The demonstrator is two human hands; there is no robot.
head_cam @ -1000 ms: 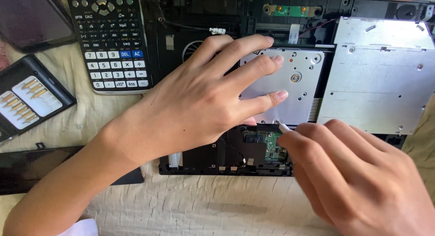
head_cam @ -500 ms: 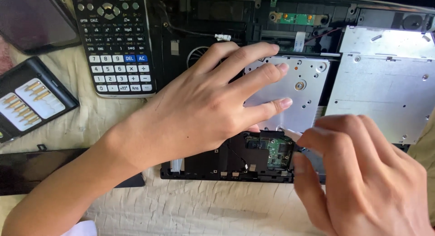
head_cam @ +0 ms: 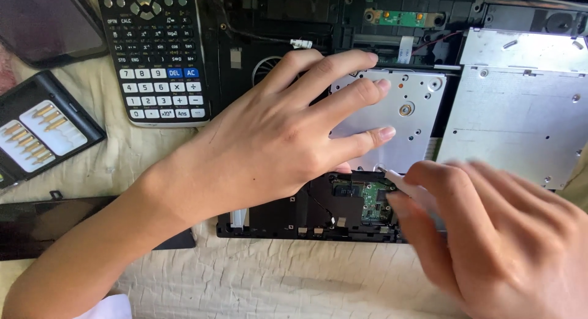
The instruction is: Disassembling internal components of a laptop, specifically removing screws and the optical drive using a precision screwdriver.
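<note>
Hands worked on the silver metal hard-drive caddy (head_cam: 404, 120) seated in the opened black laptop chassis (head_cam: 275, 215).

The left hand (head_cam: 275, 141) lay flat and unclenched on the caddy, fingers spread across its plate. Just below the caddy, the right hand (head_cam: 490, 233) pinched a thin white tool (head_cam: 398, 181), its tip at the caddy's lower edge above a small green circuit board (head_cam: 372, 199). Right of the caddy sat a flat silver optical drive (head_cam: 520, 111); left of it, a black scientific calculator (head_cam: 153, 56) and a black tray of brass-coloured screwdriver bits (head_cam: 40, 135), on wrinkled cream cloth (head_cam: 275, 276).

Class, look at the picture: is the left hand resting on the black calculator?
No, the left hand lies flat on the silver metal drive; the black calculator sits apart.
</note>
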